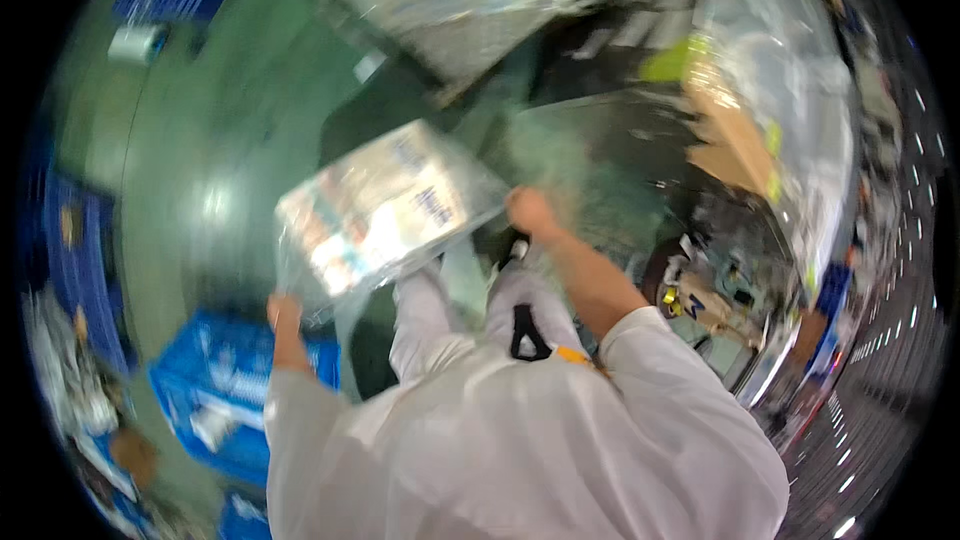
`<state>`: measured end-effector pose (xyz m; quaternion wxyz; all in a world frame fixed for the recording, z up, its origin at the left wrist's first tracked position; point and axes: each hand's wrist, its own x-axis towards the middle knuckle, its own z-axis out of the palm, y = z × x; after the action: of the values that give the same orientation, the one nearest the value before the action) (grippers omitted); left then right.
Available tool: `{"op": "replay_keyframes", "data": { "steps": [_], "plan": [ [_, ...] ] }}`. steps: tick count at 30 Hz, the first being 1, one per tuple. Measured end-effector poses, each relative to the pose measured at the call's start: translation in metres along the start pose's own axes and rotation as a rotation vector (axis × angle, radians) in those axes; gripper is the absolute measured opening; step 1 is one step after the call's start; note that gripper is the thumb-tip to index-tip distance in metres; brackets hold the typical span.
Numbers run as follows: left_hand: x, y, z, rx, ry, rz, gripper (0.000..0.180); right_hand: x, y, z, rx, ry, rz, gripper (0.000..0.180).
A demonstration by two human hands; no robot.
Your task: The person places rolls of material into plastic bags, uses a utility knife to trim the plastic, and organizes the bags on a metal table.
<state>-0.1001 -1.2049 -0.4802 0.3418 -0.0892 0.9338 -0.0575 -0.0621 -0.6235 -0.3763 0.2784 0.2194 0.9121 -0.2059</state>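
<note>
Pretty blurry shot, so take this loosely. Biggest thing around is the green floor (pixel 200 170), and the person in the white coat (pixel 520 440) is standing on it, looking straight down.

The main thing is the clear bag (pixel 385 205), a flat plastic pack with light printed stuff inside, held up in front of the body and tilted, its high end on the right. The left hand (pixel 284 312) is clenched on its lower left corner, and the right hand (pixel 528 210) looks closed on the film at the upper right edge, though the blur makes that grip hard to be sure of.

For handling it well, I'd say keep both corners pinched and the film taut so the contents don't slide to the low corner, and keep it flat rather than letting it fold in the middle.

Containers: a blue crate (pixel 225 395) sits on the floor at lower left, just under the left hand, with some white pieces in it; can't tell what they are. To the right there's a bench (pixel 700 280) with a brown cardboard sheet (pixel 735 145) and small odds and ends, all too smeared to name.
</note>
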Motion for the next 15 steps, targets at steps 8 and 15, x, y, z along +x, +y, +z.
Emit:
{"op": "replay_keyframes", "data": {
  "steps": [8,15],
  "plan": [
    [-0.049,0.061,-0.064,0.805,-0.180,0.381,0.030,-0.169,0.208,0.013,0.389,0.061,0.119,0.026],
    [-0.138,0.414,-0.028,0.108,-0.153,0.925,0.022,-0.291,0.367,-0.011,0.362,-0.079,0.541,0.024]
  ]
}}
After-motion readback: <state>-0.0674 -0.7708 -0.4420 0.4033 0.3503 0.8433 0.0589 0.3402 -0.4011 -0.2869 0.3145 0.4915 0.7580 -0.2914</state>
